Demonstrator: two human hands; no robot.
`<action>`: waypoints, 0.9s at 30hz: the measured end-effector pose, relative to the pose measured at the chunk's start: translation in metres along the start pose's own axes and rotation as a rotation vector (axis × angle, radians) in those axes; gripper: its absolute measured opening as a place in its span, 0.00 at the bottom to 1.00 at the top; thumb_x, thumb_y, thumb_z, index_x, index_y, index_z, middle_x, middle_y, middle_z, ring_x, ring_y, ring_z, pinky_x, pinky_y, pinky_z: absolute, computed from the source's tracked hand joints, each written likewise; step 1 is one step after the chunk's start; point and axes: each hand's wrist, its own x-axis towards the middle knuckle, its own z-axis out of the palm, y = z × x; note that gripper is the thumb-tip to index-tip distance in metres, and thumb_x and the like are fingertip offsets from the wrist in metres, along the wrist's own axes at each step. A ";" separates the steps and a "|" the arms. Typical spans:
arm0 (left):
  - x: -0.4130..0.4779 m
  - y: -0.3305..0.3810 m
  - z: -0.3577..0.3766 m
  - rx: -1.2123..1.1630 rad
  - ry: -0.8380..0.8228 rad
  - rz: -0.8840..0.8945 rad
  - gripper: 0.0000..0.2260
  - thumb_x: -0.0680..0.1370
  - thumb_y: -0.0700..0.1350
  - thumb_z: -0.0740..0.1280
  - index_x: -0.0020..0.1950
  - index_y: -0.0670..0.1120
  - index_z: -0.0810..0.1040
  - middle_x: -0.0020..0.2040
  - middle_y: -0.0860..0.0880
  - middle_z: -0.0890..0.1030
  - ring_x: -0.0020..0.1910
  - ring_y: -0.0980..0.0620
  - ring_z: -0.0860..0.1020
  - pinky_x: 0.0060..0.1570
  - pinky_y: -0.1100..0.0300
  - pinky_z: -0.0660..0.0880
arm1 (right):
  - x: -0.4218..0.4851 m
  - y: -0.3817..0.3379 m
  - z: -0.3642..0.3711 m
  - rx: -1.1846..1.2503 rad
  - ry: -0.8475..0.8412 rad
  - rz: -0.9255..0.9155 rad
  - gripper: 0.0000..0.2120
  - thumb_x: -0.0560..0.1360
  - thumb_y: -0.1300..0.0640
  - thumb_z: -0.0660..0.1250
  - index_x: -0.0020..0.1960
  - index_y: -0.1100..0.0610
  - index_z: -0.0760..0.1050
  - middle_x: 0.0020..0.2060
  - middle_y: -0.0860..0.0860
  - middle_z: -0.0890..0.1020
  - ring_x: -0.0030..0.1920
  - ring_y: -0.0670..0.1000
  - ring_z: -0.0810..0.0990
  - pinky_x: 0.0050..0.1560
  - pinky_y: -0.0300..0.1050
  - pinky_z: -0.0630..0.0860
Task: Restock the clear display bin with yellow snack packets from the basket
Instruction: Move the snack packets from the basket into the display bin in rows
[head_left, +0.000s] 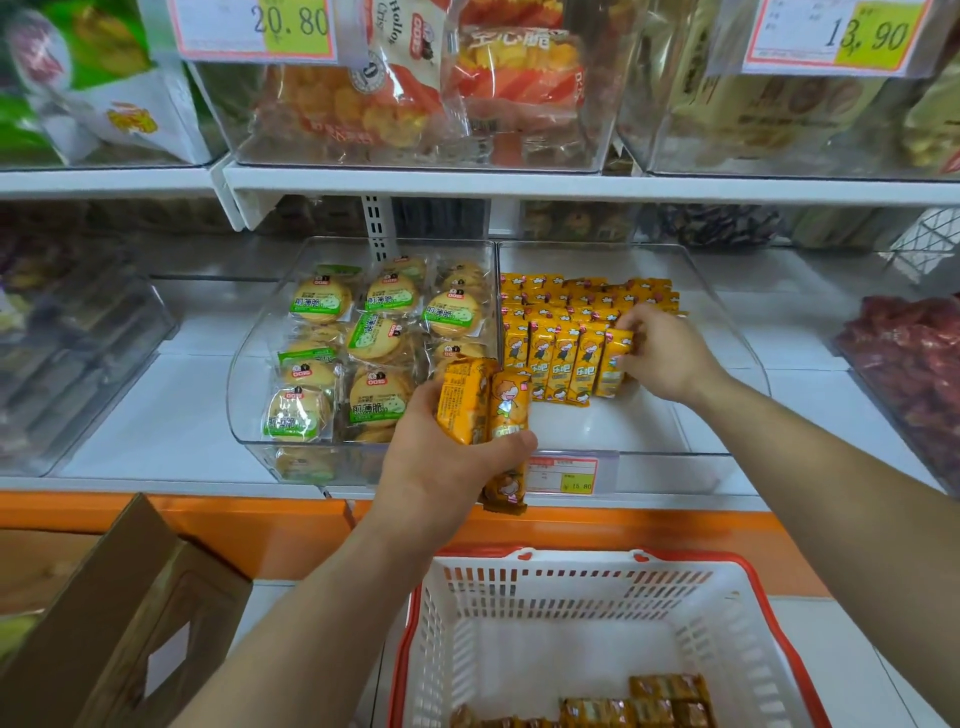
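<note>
– Inside the clear display bin (737, 338) on the middle shelf, how do the yellow snack packets (561, 317) sit?

– In tight rows. They are slim, glossy foil sticks, upright and tilted back a little, filling the left and rear part of the bin. Its smooth transparent floor shows in front of them.

– And the hands?

– The right hand (667, 353) reaches into the bin at the right end of the front row, fingers curled round the end packet (613, 364). The left hand (441, 462) hangs over the bin's front left corner, grasping a small bundle (483, 405) of the same packets with the thumb laid across them. I count two, I think, though the palm may hide more.

– Where is the basket?

– Below, nearest the camera. The basket (571, 603) is white slotted plastic with a red rim. A few spare packets (660, 699) lie flat on its bottom, well apart from both hands.

– What surrounds all that?

– A second clear bin (249, 364) stands just beside the first, on its left. It holds round biscuits (374, 332) in crinkly see-through wrappers with green labels. A red and yellow price tag (563, 474) is fixed to the display bin's front, just right of the left hand. An orange band (623, 525) runs under the shelf edge, and a brown cardboard box (104, 597) with a cut handle hole sits at the lower left.
</note>
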 end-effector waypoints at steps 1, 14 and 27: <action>0.000 0.000 0.000 0.001 0.000 0.000 0.32 0.67 0.47 0.82 0.67 0.52 0.74 0.47 0.57 0.85 0.42 0.63 0.84 0.37 0.68 0.81 | 0.000 0.001 0.001 0.021 0.008 0.005 0.16 0.72 0.66 0.73 0.57 0.57 0.76 0.52 0.57 0.84 0.51 0.57 0.81 0.51 0.49 0.76; 0.001 -0.002 0.002 -0.020 -0.003 0.010 0.35 0.66 0.48 0.83 0.70 0.52 0.72 0.49 0.57 0.85 0.45 0.59 0.85 0.38 0.67 0.80 | -0.009 0.001 0.006 0.161 0.115 0.199 0.19 0.74 0.57 0.74 0.61 0.61 0.73 0.40 0.51 0.79 0.47 0.53 0.77 0.46 0.41 0.68; -0.009 -0.002 0.020 -0.097 -0.126 0.045 0.21 0.67 0.46 0.82 0.54 0.55 0.78 0.43 0.59 0.87 0.41 0.59 0.85 0.36 0.67 0.79 | -0.161 -0.081 -0.038 0.999 -0.369 0.158 0.09 0.81 0.53 0.64 0.60 0.46 0.78 0.46 0.49 0.86 0.46 0.52 0.86 0.41 0.45 0.82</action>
